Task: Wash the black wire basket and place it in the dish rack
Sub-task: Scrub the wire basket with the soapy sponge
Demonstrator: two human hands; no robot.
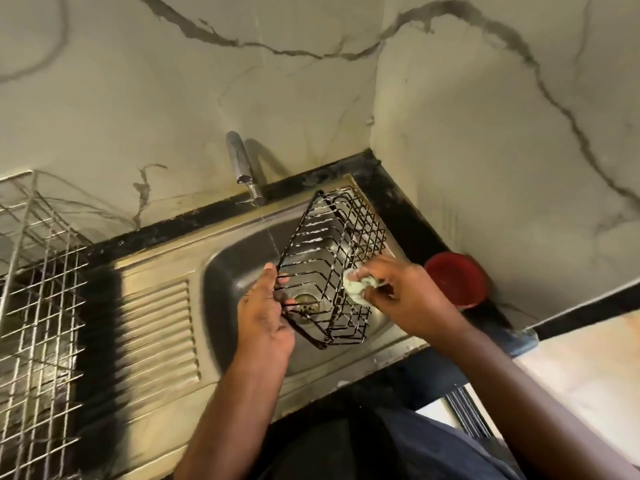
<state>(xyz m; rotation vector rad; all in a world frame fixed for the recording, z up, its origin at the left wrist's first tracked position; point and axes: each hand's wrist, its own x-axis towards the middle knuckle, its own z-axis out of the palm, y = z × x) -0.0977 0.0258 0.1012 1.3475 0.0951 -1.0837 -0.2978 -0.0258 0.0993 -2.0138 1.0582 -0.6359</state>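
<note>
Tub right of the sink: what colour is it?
Red, plain, seen best in the head view.

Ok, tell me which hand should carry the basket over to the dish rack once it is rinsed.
Left, probably. The left hand already grips the black wire basket by its rim, and the dish rack stands on that side. The right hand is busy holding the sponge.
</note>
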